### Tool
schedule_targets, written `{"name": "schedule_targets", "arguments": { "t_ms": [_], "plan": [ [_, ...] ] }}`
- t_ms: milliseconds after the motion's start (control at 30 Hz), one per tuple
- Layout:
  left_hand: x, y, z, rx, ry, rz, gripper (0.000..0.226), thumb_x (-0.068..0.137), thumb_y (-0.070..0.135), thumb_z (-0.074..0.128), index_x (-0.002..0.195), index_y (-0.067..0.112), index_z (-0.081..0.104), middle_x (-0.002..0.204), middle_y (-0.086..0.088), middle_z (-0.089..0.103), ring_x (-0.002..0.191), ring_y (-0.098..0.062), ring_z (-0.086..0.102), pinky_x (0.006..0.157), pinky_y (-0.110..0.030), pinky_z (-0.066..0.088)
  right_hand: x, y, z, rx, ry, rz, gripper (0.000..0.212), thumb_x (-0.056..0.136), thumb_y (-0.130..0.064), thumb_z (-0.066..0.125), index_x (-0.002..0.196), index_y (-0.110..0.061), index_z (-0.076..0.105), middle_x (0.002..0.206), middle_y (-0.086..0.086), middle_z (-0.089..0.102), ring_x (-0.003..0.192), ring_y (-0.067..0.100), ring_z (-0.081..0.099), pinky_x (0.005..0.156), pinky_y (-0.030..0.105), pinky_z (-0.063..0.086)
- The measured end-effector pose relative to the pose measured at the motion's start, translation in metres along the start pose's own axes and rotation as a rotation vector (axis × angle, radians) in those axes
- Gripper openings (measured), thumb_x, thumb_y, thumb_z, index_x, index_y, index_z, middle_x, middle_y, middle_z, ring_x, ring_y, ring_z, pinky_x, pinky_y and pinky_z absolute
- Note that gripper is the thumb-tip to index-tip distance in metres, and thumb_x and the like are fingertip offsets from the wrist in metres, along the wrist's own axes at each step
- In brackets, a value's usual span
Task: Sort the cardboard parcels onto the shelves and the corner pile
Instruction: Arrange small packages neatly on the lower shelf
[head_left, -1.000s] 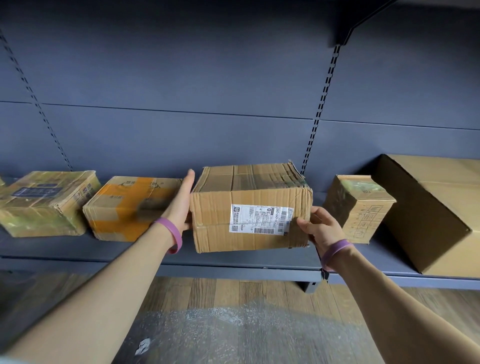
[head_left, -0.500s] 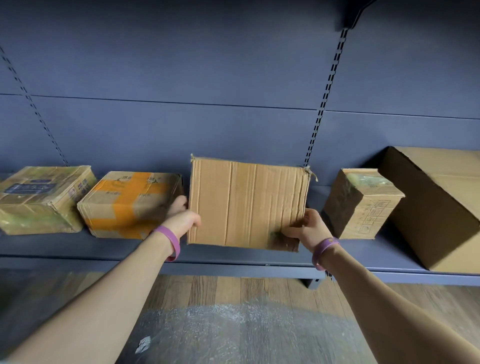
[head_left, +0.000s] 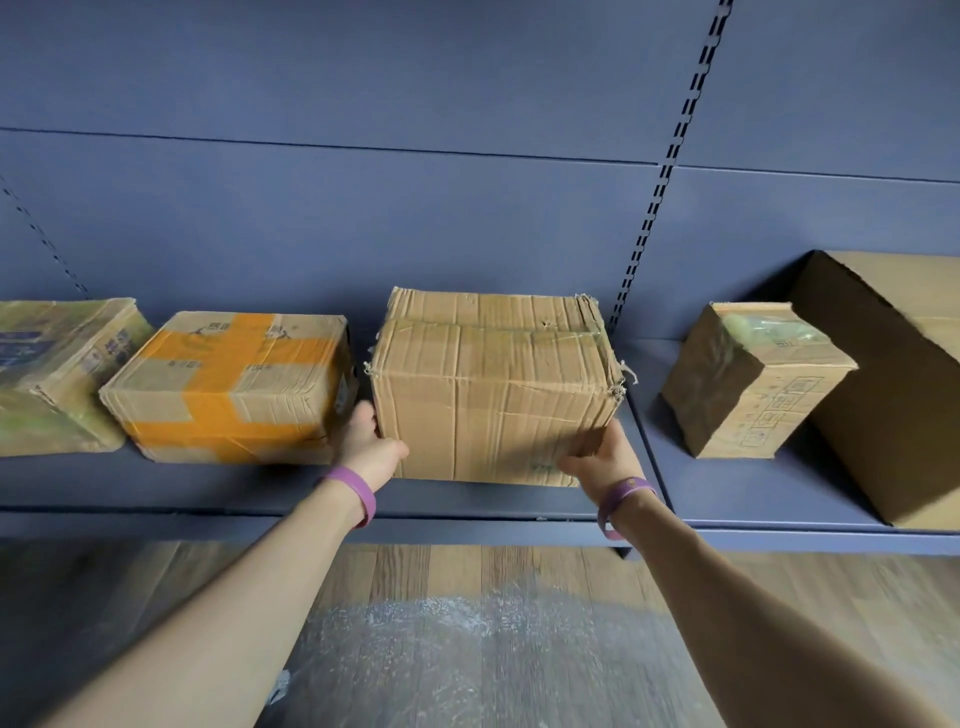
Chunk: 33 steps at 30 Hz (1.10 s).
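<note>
Cardboard parcel (head_left: 493, 400), rolled over in the last second so its label no longer faces out, now sits flat on the shelf (head_left: 727, 499) between the person's hands. Left hand (head_left: 371, 449) and right hand (head_left: 602, 460) stay curled round its lower front corners. An orange-taped parcel (head_left: 228, 384) lies just beyond the left hand, a small parcel (head_left: 748, 384) apart from the right. Placement looks done; only letting go appears to remain
</note>
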<state>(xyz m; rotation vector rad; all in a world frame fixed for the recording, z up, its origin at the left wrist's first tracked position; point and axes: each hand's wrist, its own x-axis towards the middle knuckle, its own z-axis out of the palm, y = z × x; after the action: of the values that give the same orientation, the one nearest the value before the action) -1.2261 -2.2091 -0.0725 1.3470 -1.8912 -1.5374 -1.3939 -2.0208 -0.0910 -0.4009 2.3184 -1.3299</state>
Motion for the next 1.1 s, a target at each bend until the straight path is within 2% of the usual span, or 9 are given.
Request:
{"name": "schedule_targets", "arguments": {
  "t_ms": [67,233,400,500,633,767,833,933,1100],
  "plan": [
    [0.004,-0.001,0.003,0.007,0.000,0.005,0.038,0.083,-0.013,0.060,0.109,0.013,0.048,0.113,-0.010,0.062,0.107,-0.030,0.059,0.096,-0.043,0.047,0.004,0.001,0.004,0.041,0.007,-0.001,0.033,0.083,0.001,0.070,0.106,-0.009,0.048,0.086,-0.002,0.054,0.080,0.017,0.054,0.064,0.022,0.043],
    [0.009,-0.006,0.008,0.031,-0.007,0.001,0.038,0.086,-0.007,0.058,0.113,0.017,0.047,0.114,-0.006,0.059,0.110,-0.028,0.056,0.088,-0.035,0.040,0.007,-0.001,0.014,0.121,0.024,0.017,0.043,0.082,0.004,0.070,0.118,-0.006,0.049,0.092,-0.001,0.055,0.091,0.022,0.055,0.070,0.024,0.044],
    [-0.001,-0.008,0.013,0.110,-0.012,-0.088,0.049,0.093,-0.001,0.052,0.140,0.007,0.043,0.130,-0.012,0.054,0.119,-0.031,0.051,0.092,-0.033,0.037,-0.002,-0.010,0.011,-0.006,0.015,0.125,0.048,0.089,-0.004,0.065,0.131,-0.003,0.043,0.109,0.006,0.054,0.111,0.028,0.056,0.078,0.028,0.042],
    [-0.006,-0.010,0.016,0.104,-0.012,-0.175,0.038,0.093,0.003,0.052,0.131,0.001,0.047,0.123,-0.016,0.056,0.105,-0.031,0.053,0.091,-0.034,0.045,-0.012,-0.012,0.002,-0.096,-0.033,0.233,0.063,0.093,-0.011,0.064,0.145,0.000,0.029,0.131,0.017,0.047,0.128,0.033,0.047,0.097,0.036,0.039],
    [-0.016,-0.009,0.013,0.062,-0.102,-0.312,0.029,0.094,0.010,0.053,0.121,0.001,0.050,0.109,-0.015,0.052,0.111,-0.036,0.057,0.099,-0.046,0.051,-0.023,-0.011,-0.004,-0.151,-0.016,0.264,0.081,0.090,-0.021,0.070,0.152,-0.003,0.021,0.126,0.013,0.048,0.120,0.035,0.053,0.102,0.044,0.045],
    [-0.034,-0.001,0.007,0.029,-0.401,-0.317,0.018,0.098,0.023,0.050,0.112,0.014,0.047,0.101,-0.004,0.057,0.085,-0.021,0.055,0.070,-0.029,0.046,-0.043,-0.026,-0.001,-0.136,0.010,0.259,0.079,0.092,-0.022,0.067,0.154,-0.007,0.021,0.148,0.016,0.041,0.128,0.033,0.049,0.107,0.044,0.043],
    [-0.036,0.006,0.009,0.009,-0.469,-0.251,0.015,0.100,0.024,0.048,0.111,0.014,0.052,0.108,-0.004,0.060,0.094,-0.022,0.059,0.079,-0.032,0.048,-0.054,-0.036,0.003,-0.142,0.001,0.248,0.077,0.092,-0.023,0.066,0.154,-0.008,0.022,0.148,0.015,0.041,0.128,0.031,0.049,0.108,0.044,0.043],
    [-0.045,0.020,0.016,-0.048,-0.501,-0.157,0.014,0.099,0.019,0.049,0.086,0.018,0.056,0.106,-0.005,0.060,0.099,-0.025,0.059,0.096,-0.039,0.045,-0.067,-0.047,-0.003,-0.149,0.008,0.233,0.078,0.091,-0.025,0.067,0.154,-0.009,0.024,0.150,0.013,0.041,0.129,0.029,0.048,0.108,0.044,0.043],
    [-0.055,0.031,0.033,-0.075,-0.520,-0.079,0.020,0.098,0.019,0.051,0.078,0.023,0.055,0.102,-0.007,0.058,0.097,-0.025,0.056,0.092,-0.037,0.045,-0.086,-0.052,-0.034,-0.169,0.089,0.222,0.074,0.092,-0.023,0.067,0.153,-0.009,0.028,0.151,0.013,0.040,0.119,0.028,0.054,0.101,0.039,0.047]
  ]
}}
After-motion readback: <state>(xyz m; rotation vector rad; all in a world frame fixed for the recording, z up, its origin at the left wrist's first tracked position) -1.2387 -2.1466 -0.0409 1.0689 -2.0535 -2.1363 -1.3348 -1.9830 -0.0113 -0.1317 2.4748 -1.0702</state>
